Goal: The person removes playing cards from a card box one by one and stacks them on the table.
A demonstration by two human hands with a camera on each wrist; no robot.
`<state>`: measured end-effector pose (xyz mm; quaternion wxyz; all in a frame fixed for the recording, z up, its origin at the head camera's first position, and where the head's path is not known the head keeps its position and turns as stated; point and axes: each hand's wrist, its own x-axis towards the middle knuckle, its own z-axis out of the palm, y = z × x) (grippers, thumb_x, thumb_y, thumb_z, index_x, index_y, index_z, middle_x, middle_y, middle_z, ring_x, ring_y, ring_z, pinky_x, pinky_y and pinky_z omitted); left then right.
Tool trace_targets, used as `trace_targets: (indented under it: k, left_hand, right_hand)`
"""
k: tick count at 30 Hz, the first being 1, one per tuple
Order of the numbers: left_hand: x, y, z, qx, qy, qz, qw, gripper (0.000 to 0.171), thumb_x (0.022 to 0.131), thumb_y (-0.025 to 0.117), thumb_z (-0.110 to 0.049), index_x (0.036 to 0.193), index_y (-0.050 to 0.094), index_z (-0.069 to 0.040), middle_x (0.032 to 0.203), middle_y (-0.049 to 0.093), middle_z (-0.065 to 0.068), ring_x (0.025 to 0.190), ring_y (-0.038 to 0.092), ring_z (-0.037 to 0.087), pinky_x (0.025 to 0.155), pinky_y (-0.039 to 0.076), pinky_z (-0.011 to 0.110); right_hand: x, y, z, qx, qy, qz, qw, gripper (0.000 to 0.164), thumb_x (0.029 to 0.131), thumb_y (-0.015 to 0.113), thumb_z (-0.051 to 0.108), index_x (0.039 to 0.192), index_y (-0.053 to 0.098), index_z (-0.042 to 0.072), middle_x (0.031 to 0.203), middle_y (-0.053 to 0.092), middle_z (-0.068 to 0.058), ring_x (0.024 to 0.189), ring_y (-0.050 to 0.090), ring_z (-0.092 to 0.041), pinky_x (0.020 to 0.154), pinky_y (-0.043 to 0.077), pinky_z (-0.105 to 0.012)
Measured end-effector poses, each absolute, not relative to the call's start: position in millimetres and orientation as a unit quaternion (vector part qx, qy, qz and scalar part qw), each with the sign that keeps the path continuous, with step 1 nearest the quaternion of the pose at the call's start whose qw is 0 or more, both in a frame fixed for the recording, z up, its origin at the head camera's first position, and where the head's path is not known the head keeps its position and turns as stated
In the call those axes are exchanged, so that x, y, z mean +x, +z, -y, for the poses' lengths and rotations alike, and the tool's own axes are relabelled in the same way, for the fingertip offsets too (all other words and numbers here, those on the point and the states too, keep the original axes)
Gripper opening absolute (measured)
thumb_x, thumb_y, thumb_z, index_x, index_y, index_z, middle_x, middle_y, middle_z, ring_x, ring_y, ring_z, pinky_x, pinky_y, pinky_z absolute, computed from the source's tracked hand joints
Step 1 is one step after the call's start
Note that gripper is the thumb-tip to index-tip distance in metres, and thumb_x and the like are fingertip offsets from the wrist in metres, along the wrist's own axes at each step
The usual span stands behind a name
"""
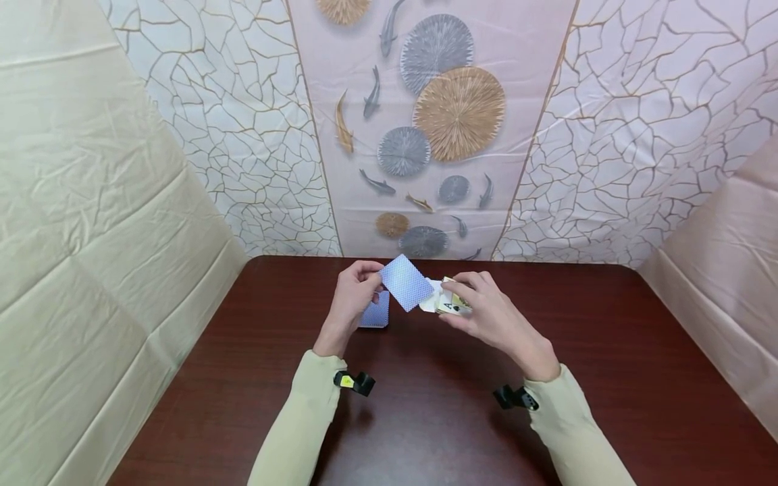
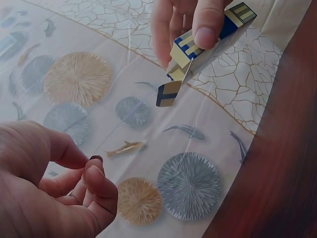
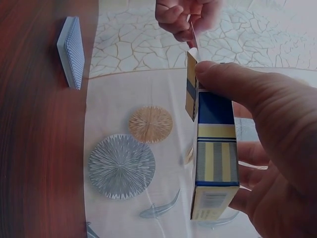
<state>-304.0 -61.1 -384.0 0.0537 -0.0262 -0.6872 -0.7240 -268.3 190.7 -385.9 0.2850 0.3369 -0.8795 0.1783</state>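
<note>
Between thumb and fingers my left hand (image 1: 355, 293) pinches a single blue-backed playing card (image 1: 406, 282), tilted with one corner toward the right. My right hand (image 1: 489, 314) grips a card box (image 3: 215, 148) by its sides, the thumb on its blue face near the open end. The box's end flap (image 3: 191, 89) stands folded out toward the left hand. In the head view, the card's right corner overlaps this flap, and an ace print shows on the box. From the right wrist, the card is seen nearly edge-on. A deck of blue-backed cards (image 1: 375, 312) lies below the left hand, partly hidden by it.
The hands work over the far part of a dark red-brown table (image 1: 419, 418). Behind its far edge hangs a patterned cloth (image 1: 273, 135) with fish and round motifs. Cream cloth walls (image 1: 79, 270) rise at both sides.
</note>
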Motion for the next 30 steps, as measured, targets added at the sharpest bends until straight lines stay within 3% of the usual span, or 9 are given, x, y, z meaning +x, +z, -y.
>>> trace_targets:
  k: [7,16,30]
  left_hand:
    - [-309.2,-386.5,68.0,-0.021,-0.71,0.702,0.052,0.019,0.091,0.056,0.001,0.106,0.066,0.004,0.07,0.057,0.002,0.064,0.054,0.014,0.054,0.045,0.024]
    - [-318.7,-390.5,80.0,-0.008,-0.7,0.713,0.038,0.018,0.092,0.058,-0.001,0.107,0.066,0.004,0.07,0.058,0.002,0.059,0.053,0.01,0.054,0.045,0.025]
    - [-339.7,-400.3,97.0,0.025,-0.697,0.717,0.0,0.019,0.095,0.059,-0.005,0.111,0.066,0.002,0.07,0.058,-0.003,0.062,0.054,0.01,0.053,0.043,0.02]
  right_hand:
    - [-269.2,-386.6,-191.0,0.339,0.185,0.882,0.27,0.048,0.072,0.087,0.027,0.114,0.071,0.011,0.114,0.062,-0.011,0.102,0.051,-0.028,0.078,0.049,-0.038]
    - [-268.5,-386.7,-189.2,0.353,0.196,0.883,0.24,0.045,0.073,0.086,0.024,0.113,0.07,0.009,0.116,0.064,-0.012,0.107,0.054,-0.028,0.087,0.048,-0.04]
    - [-268.2,-384.3,-188.5,0.356,0.195,0.891,0.206,0.044,0.075,0.084,0.026,0.114,0.07,0.01,0.121,0.063,-0.011,0.112,0.055,-0.028,0.091,0.048,-0.042]
